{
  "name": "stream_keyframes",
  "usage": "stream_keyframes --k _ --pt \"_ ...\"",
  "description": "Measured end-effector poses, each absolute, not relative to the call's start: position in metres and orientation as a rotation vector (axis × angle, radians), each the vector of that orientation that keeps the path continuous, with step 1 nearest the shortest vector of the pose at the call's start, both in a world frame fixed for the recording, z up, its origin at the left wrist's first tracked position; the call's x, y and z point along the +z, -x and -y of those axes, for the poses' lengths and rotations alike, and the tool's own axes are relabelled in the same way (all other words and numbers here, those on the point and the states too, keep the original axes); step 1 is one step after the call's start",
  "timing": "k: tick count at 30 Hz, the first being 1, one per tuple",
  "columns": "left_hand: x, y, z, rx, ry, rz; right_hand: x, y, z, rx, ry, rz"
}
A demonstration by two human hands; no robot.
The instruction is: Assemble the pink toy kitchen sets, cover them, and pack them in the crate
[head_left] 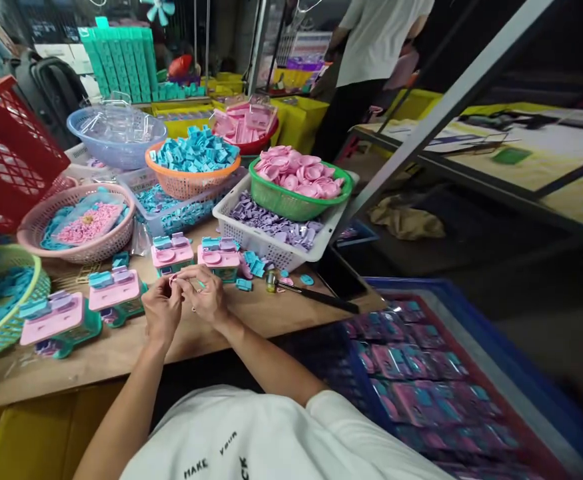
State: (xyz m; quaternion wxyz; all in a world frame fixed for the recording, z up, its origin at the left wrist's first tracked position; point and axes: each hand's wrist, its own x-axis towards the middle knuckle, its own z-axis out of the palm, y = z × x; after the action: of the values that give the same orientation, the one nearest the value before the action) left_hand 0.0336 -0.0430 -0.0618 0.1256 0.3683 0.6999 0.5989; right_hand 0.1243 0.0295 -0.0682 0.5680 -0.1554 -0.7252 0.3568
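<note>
Above the table's front edge, my left hand (162, 308) and my right hand (206, 297) meet with fingertips pinched on a small pink plastic part (172, 281). Its exact kind is too small to make out. Just behind my hands are two pink and teal toy assemblies, one on the left (171, 252) and one on the right (218, 255), each with blue and purple pieces on top. To the left of my left hand stand two similar assemblies, a nearer one (116, 291) and a farther-left one (57, 320).
A hammer (301, 289) lies right of my hands near loose blue pieces (254, 264). Behind are a green basket (298, 203) of pink parts, a white basket (271, 252) and an orange basket (191, 180). A blue crate (451, 287) of packed toys sits lower right. A person (376, 47) stands behind.
</note>
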Motion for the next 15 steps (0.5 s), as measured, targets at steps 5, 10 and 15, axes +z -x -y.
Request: stream_keyframes --k 5,10,15 --pt "-0.065 -0.033 0.038 1.626 -1.252 -2.265 -0.069 -0.129 -0.032 0.873 0.397 1.693" --pt "-0.061 -0.034 0.037 1.575 -1.59 -2.422 -0.067 -0.131 -0.035 0.76 0.499 1.731" --pt "-0.096 0.006 0.049 1.477 -1.707 -2.531 -0.107 -0.1 -0.031 0.446 0.503 1.814"
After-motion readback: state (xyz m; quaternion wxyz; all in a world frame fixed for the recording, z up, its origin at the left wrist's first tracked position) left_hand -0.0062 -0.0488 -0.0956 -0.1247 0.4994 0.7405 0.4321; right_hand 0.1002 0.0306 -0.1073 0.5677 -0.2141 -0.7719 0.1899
